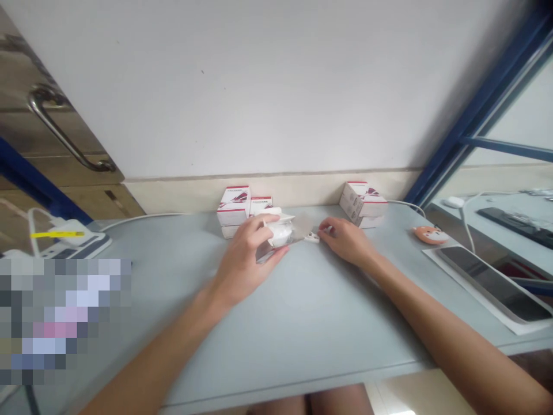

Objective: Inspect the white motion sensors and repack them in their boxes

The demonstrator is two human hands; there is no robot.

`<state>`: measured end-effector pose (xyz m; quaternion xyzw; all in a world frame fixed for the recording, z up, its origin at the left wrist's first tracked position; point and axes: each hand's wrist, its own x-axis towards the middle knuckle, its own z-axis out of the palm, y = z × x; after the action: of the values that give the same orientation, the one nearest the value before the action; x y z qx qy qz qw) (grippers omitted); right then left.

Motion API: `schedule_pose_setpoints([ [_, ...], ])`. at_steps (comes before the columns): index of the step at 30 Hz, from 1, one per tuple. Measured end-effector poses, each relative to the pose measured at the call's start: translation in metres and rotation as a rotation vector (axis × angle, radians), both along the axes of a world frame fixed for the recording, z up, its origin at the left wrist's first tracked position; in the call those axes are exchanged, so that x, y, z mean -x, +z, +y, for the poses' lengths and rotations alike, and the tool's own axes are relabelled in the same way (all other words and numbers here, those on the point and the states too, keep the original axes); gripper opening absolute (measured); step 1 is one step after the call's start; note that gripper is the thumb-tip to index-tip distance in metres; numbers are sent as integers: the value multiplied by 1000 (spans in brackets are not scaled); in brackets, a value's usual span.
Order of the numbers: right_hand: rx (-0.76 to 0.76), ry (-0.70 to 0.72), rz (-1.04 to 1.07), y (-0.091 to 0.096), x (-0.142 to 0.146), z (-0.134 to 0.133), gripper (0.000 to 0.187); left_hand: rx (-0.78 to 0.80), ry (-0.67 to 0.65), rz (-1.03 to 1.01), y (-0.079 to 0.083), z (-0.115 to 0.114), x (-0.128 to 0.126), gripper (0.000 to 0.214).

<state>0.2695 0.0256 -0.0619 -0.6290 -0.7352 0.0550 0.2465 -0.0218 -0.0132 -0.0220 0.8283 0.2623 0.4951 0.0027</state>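
My left hand (246,253) is closed around a small white rounded device (280,233) that sits in a clear plastic wrapper (298,226) on the pale grey table (302,311). My right hand (345,239) rests on the table just to the right, with its fingers pinched on a small white piece (311,237) at the wrapper's end. Behind the left hand stand white boxes with red markings (235,208). A second stack of such boxes (362,203) lies behind the right hand.
A phone (492,282) lies on a white sheet at the right, with a small orange fox-shaped object (430,234) beyond it. A white cable (406,204) runs along the back. A blue metal frame (475,115) rises at the right. A white device (73,239) sits far left.
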Motion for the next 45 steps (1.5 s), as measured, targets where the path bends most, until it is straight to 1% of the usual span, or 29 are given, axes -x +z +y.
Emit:
schedule_pose_setpoints([
  [2, -86, 13, 30, 5, 4, -3, 16, 8, -4, 3, 0, 0, 0, 41],
  [3, -171, 20, 71, 10, 7, -7, 16, 8, -5, 6, 0, 0, 0, 41],
  [5, -403, 66, 190, 25, 16, -19, 14, 8, -15, 22, 1, 1, 1, 45],
  [6, -526, 128, 245, 33, 21, -26, 13, 4, -27, 44, 1, 1, 1, 48],
  [8, -723, 238, 277, 48, 31, -42, 11, -26, -47, 110, 4, 0, 1, 52],
  [9, -775, 288, 266, 53, 35, -49, 11, -48, -47, 148, 5, -1, 1, 51],
  [10, -788, 327, 237, 56, 39, -55, 12, -69, -39, 182, 5, -2, 0, 50],
  [11, -780, 348, 192, 57, 42, -59, 11, -86, -28, 205, 6, -4, 0, 47],
  [13, -706, 344, 123, 52, 46, -61, 12, -95, -15, 227, 5, -5, -1, 43],
  [16, -613, 236, 103, 42, 49, -58, 15, -108, -17, 299, 1, -7, -2, 38],
  [18, -593, 167, 102, 39, 51, -57, 17, -150, -17, 364, -2, -7, -3, 37],
  [20, -582, 130, 113, 39, 54, -57, 18, -201, -19, 386, -6, -7, -4, 38],
  [23, -561, 120, 199, 40, 57, -59, 19, -276, -33, 368, -12, -8, -7, 41],
  [26, -514, 174, 343, 39, 57, -57, 17, -325, -46, 347, -15, -9, -10, 45],
  [28, -464, 205, 443, 38, 56, -55, 13, -323, -63, 340, -16, -9, -11, 45],
  [31, -391, 203, 553, 36, 56, -53, 7, -296, -95, 356, -16, -9, -13, 48],
  [33, -377, 207, 590, 36, 57, -54, 5, -314, -60, 317, -16, -8, -16, 57],
  [35, -391, 211, 600, 37, 57, -54, 5, -333, 19, 207, -19, -5, -17, 69],
  [36, -399, 210, 595, 38, 57, -53, 6, -317, 59, 144, -22, -2, -17, 76],
  [37, -403, 209, 587, 38, 56, -52, 8, -268, 86, 99, -25, 0, -16, 82],
  [38, -404, 204, 578, 38, 54, -51, 10, -190, 93, 86, -28, 3, -15, 87],
  [40, -403, 184, 563, 37, 50, -46, 12, 19, 47, 138, -35, 9, -9, 93],
  [41, -401, 172, 554, 37, 47, -43, 13, 134, 19, 186, -37, 12, -6, 93],
  [43, -394, 146, 542, 38, 41, -38, 13, 312, 24, 238, -39, 14, -2, 87],
  [45, -372, 126, 562, 39, 36, -33, 15, 396, 72, 263, -35, 14, -2, 79],
])
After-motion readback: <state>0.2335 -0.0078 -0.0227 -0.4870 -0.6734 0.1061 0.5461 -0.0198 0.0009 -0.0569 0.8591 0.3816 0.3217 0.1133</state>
